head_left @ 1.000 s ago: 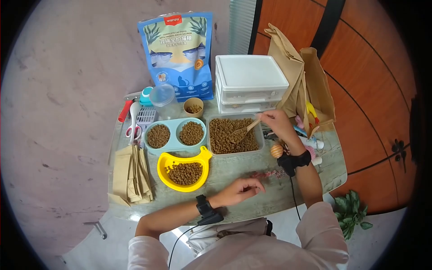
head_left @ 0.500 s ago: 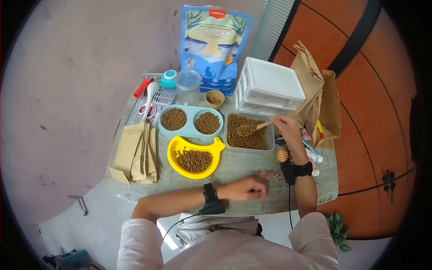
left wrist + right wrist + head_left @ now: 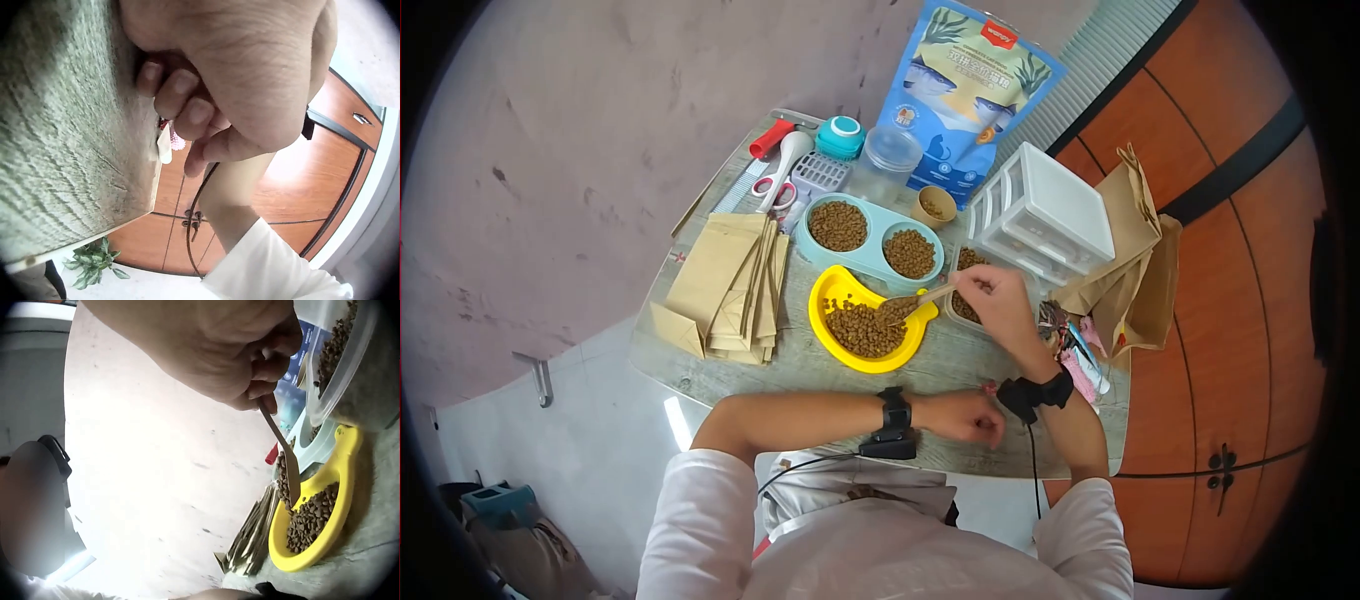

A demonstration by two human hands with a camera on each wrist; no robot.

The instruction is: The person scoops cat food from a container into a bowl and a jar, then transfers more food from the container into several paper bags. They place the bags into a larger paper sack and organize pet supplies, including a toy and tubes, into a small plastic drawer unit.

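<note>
**Right hand has the loaded spoon at the yellow bowl; left hand idle**

Right hand (image 3: 997, 305): fingertips pinch the end of the wooden spoon (image 3: 938, 294), no slack visible between fingers and handle. Spoon head carries kibble and sits over the yellow bowl (image 3: 817, 320), tilted down in the right wrist view, with pieces at its lower edge. Can't tell if the head touches the kibble pile (image 3: 865, 335) in that bowl.

Left hand (image 3: 960, 415): fingers loosely curled, holding nothing, low over the near side of the table (image 3: 800, 378) (contact with the tabletop is unclear).

Clear container (image 3: 340, 394) of kibble is just beside the yellow bowl, partly hidden by the right hand in the head view. Light-blue double bowl (image 3: 874, 238) sits behind the yellow one, kibble in both cups. Small brown cup (image 3: 933, 207) behind that, some kibble inside.

Flat paper bags (image 3: 735, 290) lie fanned to the left. Behind them: pink-handled scissors (image 3: 775, 190), white spoon (image 3: 793, 153), red-handled tool (image 3: 771, 138), lavender basket (image 3: 820, 172), teal item (image 3: 840, 137), clear jar (image 3: 885, 165). Blue food pouch (image 3: 970, 100) stands upright at the back, white drawer unit (image 3: 1055, 205) to its right, then brown paper bags (image 3: 1115, 235).
</note>
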